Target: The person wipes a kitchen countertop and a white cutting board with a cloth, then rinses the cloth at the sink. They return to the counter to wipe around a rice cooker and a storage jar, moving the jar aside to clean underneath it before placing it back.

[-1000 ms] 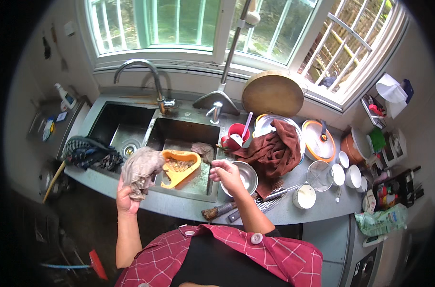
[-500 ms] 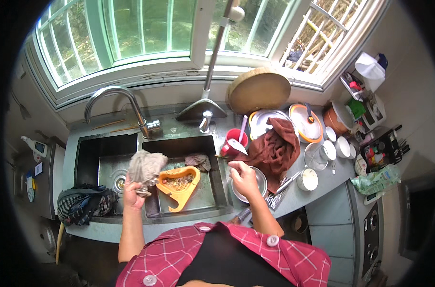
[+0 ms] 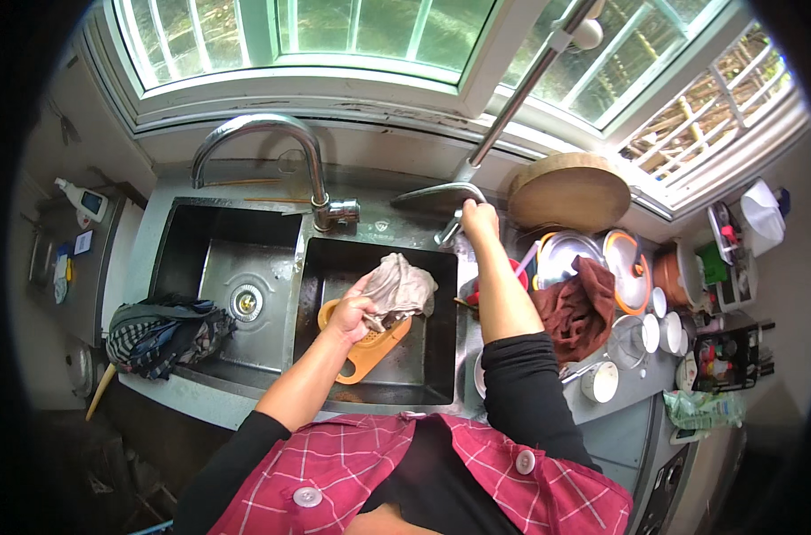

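Observation:
My left hand [image 3: 354,314] is closed on a wet-looking grey cloth [image 3: 402,287], bunched up above the right sink basin [image 3: 441,352]. Beneath the cloth, in that basin, lies an orange triangular strainer [image 3: 370,355] with a hooked end. The cloth and hand hide much of it. My right hand [image 3: 479,220] reaches to the back of the counter, fingers curled at the top of a small chrome soap pump [image 3: 448,228]. Just behind it stands the flat head [image 3: 432,193] of a long-poled tool. A red cup [image 3: 519,272] is partly hidden by my right forearm.
A chrome faucet [image 3: 316,169] arches behind the left basin [image 3: 236,267]. Dark checked cloths [image 3: 164,334] drape over its front left corner. To the right are a brown cloth [image 3: 579,312], pot lids [image 3: 573,252], white cups [image 3: 600,382] and a round wooden board [image 3: 570,192].
My left hand has carried the grey cloth rightward over the strainer. My right hand has moved from beside the bowl to the chrome pump at the back. The view has shifted.

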`<state>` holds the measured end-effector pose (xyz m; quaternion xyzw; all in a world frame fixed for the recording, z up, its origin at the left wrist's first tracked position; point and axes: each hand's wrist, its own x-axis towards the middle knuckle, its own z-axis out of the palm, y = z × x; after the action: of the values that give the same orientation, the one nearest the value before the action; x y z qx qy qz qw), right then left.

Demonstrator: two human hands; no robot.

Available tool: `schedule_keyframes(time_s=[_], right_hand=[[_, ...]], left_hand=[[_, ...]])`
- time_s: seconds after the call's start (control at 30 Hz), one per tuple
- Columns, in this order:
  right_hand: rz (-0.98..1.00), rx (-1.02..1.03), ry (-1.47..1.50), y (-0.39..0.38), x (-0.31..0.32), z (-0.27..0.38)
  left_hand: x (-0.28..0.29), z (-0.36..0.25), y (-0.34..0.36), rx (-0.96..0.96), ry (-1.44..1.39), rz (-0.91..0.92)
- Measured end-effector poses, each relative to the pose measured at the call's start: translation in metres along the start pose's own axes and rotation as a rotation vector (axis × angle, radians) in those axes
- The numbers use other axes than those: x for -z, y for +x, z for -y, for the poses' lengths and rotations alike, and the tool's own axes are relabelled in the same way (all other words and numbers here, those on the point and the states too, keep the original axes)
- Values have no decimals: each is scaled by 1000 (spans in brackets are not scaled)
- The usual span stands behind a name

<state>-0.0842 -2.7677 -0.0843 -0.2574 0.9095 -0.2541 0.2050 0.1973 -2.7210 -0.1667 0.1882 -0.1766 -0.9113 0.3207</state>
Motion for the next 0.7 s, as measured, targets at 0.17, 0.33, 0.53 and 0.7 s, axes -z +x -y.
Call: schedule_keyframes(time_s=[0.17,0.33,0.53,0.7], right_hand=[[14,-86,-22,-8,-10,26],[-16,-31,-104,-6,-11,20],[-78,56,-160,-2,-29,12],[-110,33,-204,2,-40,7]], left_hand=[[12,12,28,10,-29,-9],[16,29,49,24,-59,-39],[19,27,59,48,-66,-40],[23,31,55,68,-27,-45]])
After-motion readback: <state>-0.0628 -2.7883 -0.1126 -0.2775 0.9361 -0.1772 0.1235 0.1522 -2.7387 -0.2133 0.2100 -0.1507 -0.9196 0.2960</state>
